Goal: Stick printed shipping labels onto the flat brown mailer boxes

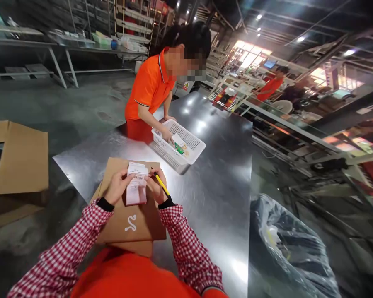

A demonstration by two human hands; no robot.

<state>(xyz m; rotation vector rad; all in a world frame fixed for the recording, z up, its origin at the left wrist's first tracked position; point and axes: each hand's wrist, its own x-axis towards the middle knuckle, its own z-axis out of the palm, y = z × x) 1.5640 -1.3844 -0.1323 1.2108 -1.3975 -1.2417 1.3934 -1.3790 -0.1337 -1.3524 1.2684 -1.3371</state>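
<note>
A white printed slip (pixel 136 192) is held between my two hands, above flat brown cardboard (pixel 118 225) marked with a white squiggle. My left hand (pixel 118 186) pinches the slip's left edge. Fingers of my right hand (pixel 157 186) grip its right edge, and a yellow pen (pixel 162 184) with a dark tip also sits in that hand. The cardboard lies on the near left part of a shiny metal table (pixel 205 207).
Across the table a person in orange (pixel 149 87) reaches into a white perforated basket (pixel 194 155) holding a green and white item. An open carton (pixel 25 161) stands at left, a plastic-lined bin (pixel 295 244) at right. Shelves and machinery are behind.
</note>
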